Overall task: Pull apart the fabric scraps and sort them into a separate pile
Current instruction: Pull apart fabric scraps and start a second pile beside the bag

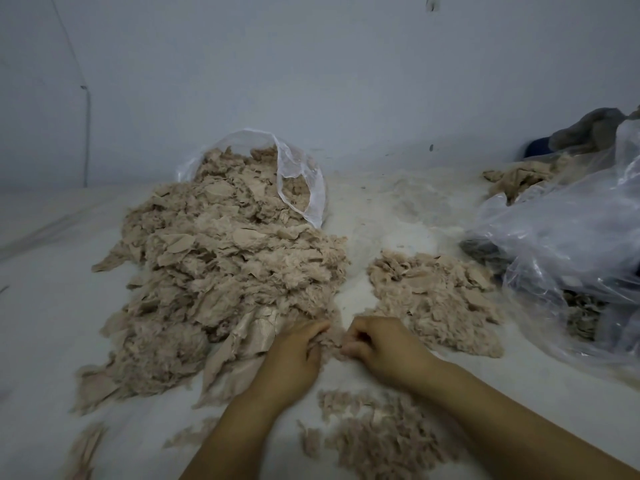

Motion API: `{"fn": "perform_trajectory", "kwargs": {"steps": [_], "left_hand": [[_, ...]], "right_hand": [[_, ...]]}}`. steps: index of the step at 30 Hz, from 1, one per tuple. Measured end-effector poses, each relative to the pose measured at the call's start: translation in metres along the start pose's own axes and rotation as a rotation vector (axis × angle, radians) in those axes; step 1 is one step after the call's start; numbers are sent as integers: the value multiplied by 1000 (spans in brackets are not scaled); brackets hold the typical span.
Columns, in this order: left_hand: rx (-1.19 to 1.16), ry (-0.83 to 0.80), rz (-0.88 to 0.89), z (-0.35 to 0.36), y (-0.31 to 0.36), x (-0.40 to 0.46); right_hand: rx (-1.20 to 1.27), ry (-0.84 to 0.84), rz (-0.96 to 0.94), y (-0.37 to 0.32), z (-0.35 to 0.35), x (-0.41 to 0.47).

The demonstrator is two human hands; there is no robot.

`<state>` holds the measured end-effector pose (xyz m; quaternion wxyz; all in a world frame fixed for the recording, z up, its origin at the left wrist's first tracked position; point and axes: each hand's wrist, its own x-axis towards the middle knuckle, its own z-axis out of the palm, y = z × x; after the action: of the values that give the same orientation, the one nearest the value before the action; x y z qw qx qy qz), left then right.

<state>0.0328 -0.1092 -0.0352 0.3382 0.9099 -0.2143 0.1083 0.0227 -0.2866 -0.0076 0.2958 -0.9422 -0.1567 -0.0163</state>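
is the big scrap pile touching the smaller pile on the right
Apart. The head view shows a bare strip of white sheet between the big pile and the smaller pile.

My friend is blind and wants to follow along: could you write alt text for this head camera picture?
Two bare hands, the left hand and right hand, pinch a small clump of beige fabric scraps between them on a white surface. A big pile spills from a clear bag on the left; a smaller pile lies right.
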Motion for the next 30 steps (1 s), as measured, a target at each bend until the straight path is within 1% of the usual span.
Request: {"fn": "perform_trajectory", "kwargs": {"steps": [2,3,5,6,8,10,12,13,15,16,17,18,20,21,23,24,26,28,30], "left_hand": [[67,0,41,1,0,2],[76,14,47,1,0,3],[16,67,15,2,2,3],[-24,99,-9,1,3,2],[-87,157,-43,0,6,1],[-164,187,-75,0,10,0],[-205,173,-55,-1,15,-1],[-185,152,-10,-2,17,-2],[-67,84,92,-3,15,-2],[-11,51,114,-2,12,-2],[17,39,95,-3,10,-1],[12,69,46,-4,9,-1],[-44,206,-31,-9,12,0],[-63,258,-17,-12,16,0],[-48,266,68,-13,24,-2],[-41,244,104,-12,27,-3],[-64,177,120,-8,31,-6],[-117,141,74,-4,31,-7],[-154,143,38,-2,31,-8]], "right_hand": [[-41,39,71,9,-8,-3],[-104,58,119,14,-12,-3],[-244,108,186,20,-16,-3],[-236,143,180,18,-15,-4],[-66,159,120,7,-8,-5],[114,113,50,-5,1,-6],[154,128,-10,-9,9,-5],[193,161,-10,-8,9,-4],[303,193,23,-4,7,-6],[362,184,41,-2,6,-7],[419,174,58,-1,4,-9],[481,173,72,2,4,-11],[624,188,104,6,2,-14],[704,185,121,7,1,-15],[850,129,110,6,-2,-18],[882,99,84,5,-2,-18],[856,76,55,2,-2,-20],[850,79,79,1,0,-19],[918,66,112,1,1,-19]]}}
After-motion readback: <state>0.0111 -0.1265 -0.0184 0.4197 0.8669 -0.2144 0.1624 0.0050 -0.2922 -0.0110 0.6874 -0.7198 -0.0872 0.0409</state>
